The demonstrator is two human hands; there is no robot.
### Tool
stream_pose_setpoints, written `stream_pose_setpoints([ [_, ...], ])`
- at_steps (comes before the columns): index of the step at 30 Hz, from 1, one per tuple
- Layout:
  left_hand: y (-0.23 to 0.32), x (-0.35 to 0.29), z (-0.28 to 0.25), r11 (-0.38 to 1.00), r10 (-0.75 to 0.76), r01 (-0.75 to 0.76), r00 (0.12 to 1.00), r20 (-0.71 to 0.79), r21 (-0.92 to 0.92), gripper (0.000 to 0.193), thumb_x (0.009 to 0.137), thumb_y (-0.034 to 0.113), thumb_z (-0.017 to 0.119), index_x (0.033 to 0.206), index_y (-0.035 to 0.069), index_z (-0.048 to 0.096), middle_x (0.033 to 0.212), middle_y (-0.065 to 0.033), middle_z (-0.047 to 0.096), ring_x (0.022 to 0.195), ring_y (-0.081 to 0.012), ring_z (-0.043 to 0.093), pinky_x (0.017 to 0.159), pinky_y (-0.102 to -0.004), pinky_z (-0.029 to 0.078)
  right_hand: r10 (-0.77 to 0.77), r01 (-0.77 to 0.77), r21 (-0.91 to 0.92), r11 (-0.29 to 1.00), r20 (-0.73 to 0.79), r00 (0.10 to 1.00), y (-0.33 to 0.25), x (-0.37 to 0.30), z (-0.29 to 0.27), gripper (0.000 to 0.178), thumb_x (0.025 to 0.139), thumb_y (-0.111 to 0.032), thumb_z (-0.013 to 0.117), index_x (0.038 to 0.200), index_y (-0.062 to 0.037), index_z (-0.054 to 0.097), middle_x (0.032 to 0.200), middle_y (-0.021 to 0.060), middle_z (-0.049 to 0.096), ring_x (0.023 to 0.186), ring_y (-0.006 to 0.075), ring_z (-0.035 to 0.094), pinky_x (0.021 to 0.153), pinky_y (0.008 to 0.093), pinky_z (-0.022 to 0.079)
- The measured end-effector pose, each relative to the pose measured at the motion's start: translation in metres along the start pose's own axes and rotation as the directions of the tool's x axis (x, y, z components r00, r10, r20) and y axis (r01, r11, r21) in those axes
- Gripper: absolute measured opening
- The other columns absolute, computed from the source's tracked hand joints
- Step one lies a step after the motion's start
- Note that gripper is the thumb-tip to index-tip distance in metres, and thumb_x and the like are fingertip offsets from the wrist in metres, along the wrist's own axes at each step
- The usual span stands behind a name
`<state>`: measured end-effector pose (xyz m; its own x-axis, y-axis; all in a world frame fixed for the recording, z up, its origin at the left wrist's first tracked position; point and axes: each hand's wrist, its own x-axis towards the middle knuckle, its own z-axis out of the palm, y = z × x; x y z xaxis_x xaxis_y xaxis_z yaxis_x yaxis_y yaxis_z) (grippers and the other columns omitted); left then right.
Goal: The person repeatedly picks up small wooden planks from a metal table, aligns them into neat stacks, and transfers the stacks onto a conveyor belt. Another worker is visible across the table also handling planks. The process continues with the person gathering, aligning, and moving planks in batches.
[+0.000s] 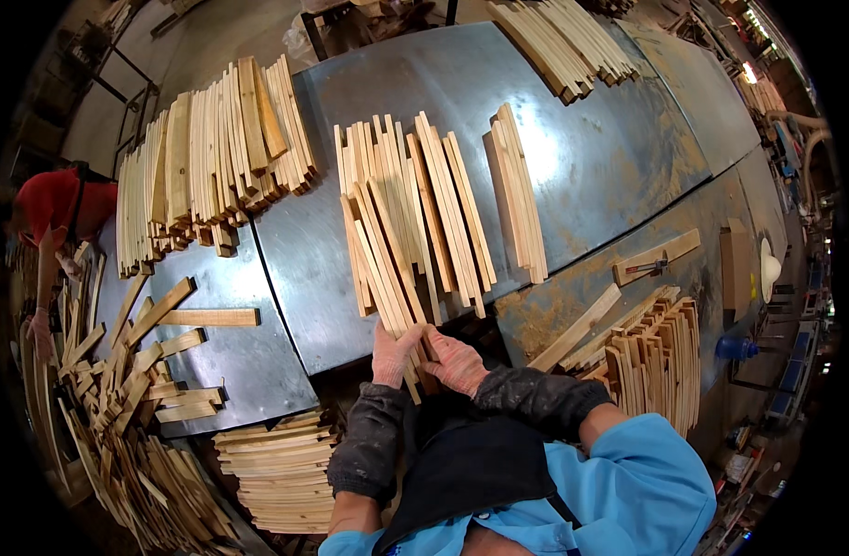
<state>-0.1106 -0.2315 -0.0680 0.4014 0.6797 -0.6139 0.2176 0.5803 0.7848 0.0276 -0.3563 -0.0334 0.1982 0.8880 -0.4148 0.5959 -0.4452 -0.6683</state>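
Observation:
Both of my hands, in pale pinkish gloves, are at the near ends of a few long wooden strips (387,250) close to my body. My left hand (393,352) is closed around the strips from the left side. From the right, my right hand (456,361) grips the same strips, its fingers against their edge. These strips lie slanted over the front of a loose pile of similar strips (435,199) on the metal table (313,315). Their lowest ends poke out below my hands, over the table's front edge.
A short stack of strips (517,199) lies right of the pile. A long row (211,148) fills the back left, another bundle (563,46) the far right. Jumbled offcuts (132,371) spread at left, near a person in red (58,208). Stacked strips (660,361) stand at right.

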Motion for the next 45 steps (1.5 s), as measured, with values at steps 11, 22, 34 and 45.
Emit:
stream_pose_setpoints([
  [11,0.009,0.008,0.039,0.950,0.009,0.128,0.900,-0.436,0.284,0.101,0.078,0.022,0.093,0.158,-0.004,0.037,0.141,-0.0270,0.062,0.126,-0.0401,0.065,0.106,-0.0465,0.054,-0.024,0.025,0.406,0.914,-0.008,1.000,0.019,0.013,-0.006,0.054,0.103,-0.028,0.071,0.150,-0.0052,0.060,0.133,0.0224,0.073,0.122,0.0370,0.071,0.103,0.0409,0.056],
  [22,0.021,0.008,-0.013,0.965,0.148,-0.082,0.954,-0.261,0.247,0.053,0.093,0.022,0.080,0.134,-0.006,0.062,0.114,-0.0140,0.075,0.101,-0.0212,0.070,0.089,-0.0361,0.057,0.290,-0.252,0.353,0.901,-0.057,0.955,-0.003,0.094,-0.021,0.053,0.100,-0.033,0.067,0.141,0.0008,0.063,0.128,0.0307,0.070,0.123,0.0473,0.065,0.105,0.0497,0.052],
  [34,0.018,0.011,-0.019,0.992,-0.092,0.084,0.992,-0.087,-0.094,0.062,0.085,-0.009,0.078,0.143,0.003,0.058,0.120,-0.0099,0.076,0.105,-0.0257,0.074,0.093,-0.0372,0.061,0.272,-0.258,0.146,0.955,-0.092,0.958,-0.010,0.098,-0.007,0.064,0.096,-0.031,0.069,0.149,0.0006,0.055,0.127,0.0297,0.070,0.119,0.0475,0.066,0.102,0.0526,0.054],
  [45,0.023,-0.047,-0.049,0.985,-0.013,-0.011,0.990,-0.138,-0.173,0.059,0.086,-0.011,0.063,0.144,0.000,0.057,0.121,-0.0103,0.073,0.104,-0.0214,0.072,0.092,-0.0336,0.059,-0.045,0.069,0.087,0.994,-0.252,0.967,-0.060,0.079,-0.003,0.043,0.096,-0.025,0.064,0.132,-0.0017,0.064,0.110,0.0271,0.070,0.104,0.0474,0.068,0.091,0.0544,0.055],
])
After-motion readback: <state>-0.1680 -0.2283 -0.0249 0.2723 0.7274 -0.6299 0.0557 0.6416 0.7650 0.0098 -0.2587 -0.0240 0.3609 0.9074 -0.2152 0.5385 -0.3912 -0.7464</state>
